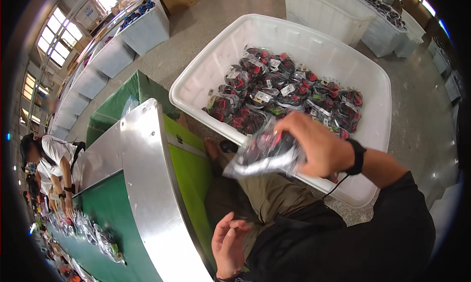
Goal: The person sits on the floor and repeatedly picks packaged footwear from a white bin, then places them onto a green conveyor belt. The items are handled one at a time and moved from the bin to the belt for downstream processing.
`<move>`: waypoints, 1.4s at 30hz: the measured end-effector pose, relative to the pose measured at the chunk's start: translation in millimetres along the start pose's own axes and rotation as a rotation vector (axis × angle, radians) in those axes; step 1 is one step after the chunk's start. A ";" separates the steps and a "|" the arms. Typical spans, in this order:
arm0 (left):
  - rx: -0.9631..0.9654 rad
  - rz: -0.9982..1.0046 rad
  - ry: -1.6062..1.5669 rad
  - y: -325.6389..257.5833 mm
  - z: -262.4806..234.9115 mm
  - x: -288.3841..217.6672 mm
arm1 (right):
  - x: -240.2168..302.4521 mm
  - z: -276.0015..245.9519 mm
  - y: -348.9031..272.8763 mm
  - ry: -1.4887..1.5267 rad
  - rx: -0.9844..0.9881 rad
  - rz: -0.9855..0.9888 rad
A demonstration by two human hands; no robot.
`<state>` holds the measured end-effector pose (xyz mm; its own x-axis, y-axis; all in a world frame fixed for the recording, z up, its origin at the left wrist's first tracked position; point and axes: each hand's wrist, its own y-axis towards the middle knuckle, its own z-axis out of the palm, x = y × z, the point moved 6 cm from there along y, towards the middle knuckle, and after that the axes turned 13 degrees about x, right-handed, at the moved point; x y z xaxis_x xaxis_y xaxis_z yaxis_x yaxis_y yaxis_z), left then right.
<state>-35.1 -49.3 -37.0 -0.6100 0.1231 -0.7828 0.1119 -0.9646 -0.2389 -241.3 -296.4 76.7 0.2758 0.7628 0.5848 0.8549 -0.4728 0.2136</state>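
Note:
My right hand point(319, 147) grips a clear plastic bag holding a black and red item point(265, 152), held over the near rim of a large white bin point(196, 80). Inside the bin lies a pile of several similar bagged black and red items point(284, 93). My left hand point(229, 242) hangs open and empty near my lap, fingers apart, close to the metal edge of a conveyor. A black band sits on my right wrist.
A green conveyor belt point(105, 218) with a shiny metal side rail point(149, 184) runs at the left, carrying bagged items. Other people point(54, 169) stand along it. More white bins point(142, 29) line the concrete floor behind and to the right.

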 end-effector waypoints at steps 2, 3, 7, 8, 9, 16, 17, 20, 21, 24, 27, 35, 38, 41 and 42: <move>-0.079 -0.027 0.003 -14.6 -23.5 0.4 | -30.9 -16.7 -6.7 -0.106 -0.002 0.103; -0.119 -0.040 0.004 -22.0 -35.6 0.3 | -50.0 -20.0 -9.6 -0.143 0.026 0.198; -0.260 -0.021 -0.243 -48.1 -77.1 -7.7 | -118.3 -14.0 -9.6 -0.351 0.236 0.317; -0.195 0.026 -0.218 -49.7 -78.1 -13.2 | -134.0 -10.2 -11.1 -0.397 0.304 0.350; -0.131 0.072 -0.192 -53.1 -76.8 -21.1 | -150.9 -3.8 -11.1 -0.447 0.389 0.408; -0.465 0.010 0.309 -85.9 -74.0 -55.3 | -201.2 38.6 39.2 -0.413 0.243 0.350; -0.477 0.016 0.335 -88.1 -73.4 -57.2 | -200.9 47.4 48.7 -0.395 0.213 0.316; -0.548 0.036 0.561 -98.2 -79.0 -62.6 | -196.5 72.2 60.8 -0.369 0.231 0.249; -0.566 0.060 0.591 -103.1 -82.2 -63.4 | -194.8 78.3 61.1 -0.327 0.229 0.237; -0.591 0.041 0.570 -116.9 -98.7 -65.7 | -199.4 85.3 53.5 -0.203 0.289 0.300; -0.620 0.087 0.546 -120.6 -115.7 -77.1 | -201.5 73.8 38.3 -0.184 0.270 0.289; -0.716 0.189 0.825 -115.2 -181.0 -127.4 | -193.8 45.7 -4.0 0.195 0.175 0.303; -0.773 0.247 1.002 -117.3 -224.5 -140.2 | -192.5 51.8 -18.9 0.360 0.168 0.345; -0.968 0.185 1.348 -133.2 -285.9 -168.1 | -186.5 55.5 -26.6 0.329 0.199 0.371; -1.021 0.208 1.458 -139.0 -305.5 -177.7 | -183.0 55.7 -27.9 0.329 0.215 0.377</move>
<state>297.4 134.2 -40.2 0.5280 0.6615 -0.5326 0.8252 -0.5477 0.1377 -291.2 -398.3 -79.9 0.4580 0.3628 0.8116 0.8034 -0.5597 -0.2031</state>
